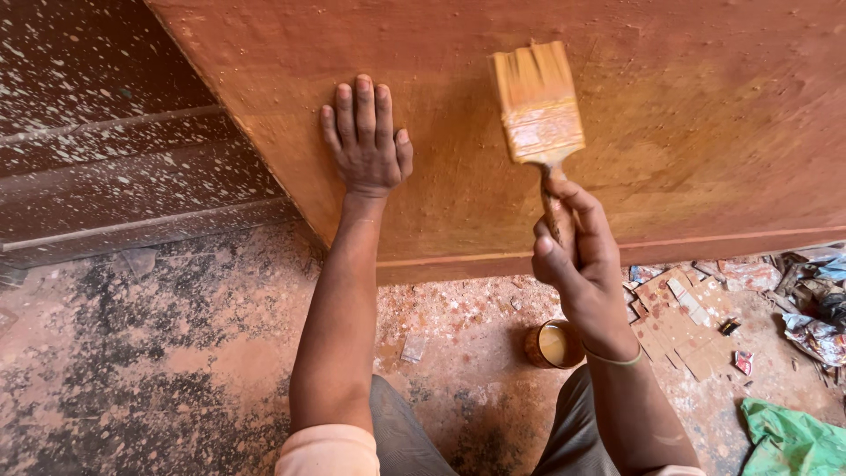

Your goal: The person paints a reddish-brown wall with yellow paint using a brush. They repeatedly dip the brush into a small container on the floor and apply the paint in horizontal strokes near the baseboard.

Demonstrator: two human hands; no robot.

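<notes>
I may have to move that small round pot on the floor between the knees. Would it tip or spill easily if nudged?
The pot looks squat with a wide mouth, so it probably slides rather than tips. It holds pale liquid near the rim, so a quick nudge could slop it over. Its drip-coated sides may be slippery.

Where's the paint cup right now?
The paint cup stands on the floor at lower centre-right, just below the right hand holding the brush.
</notes>
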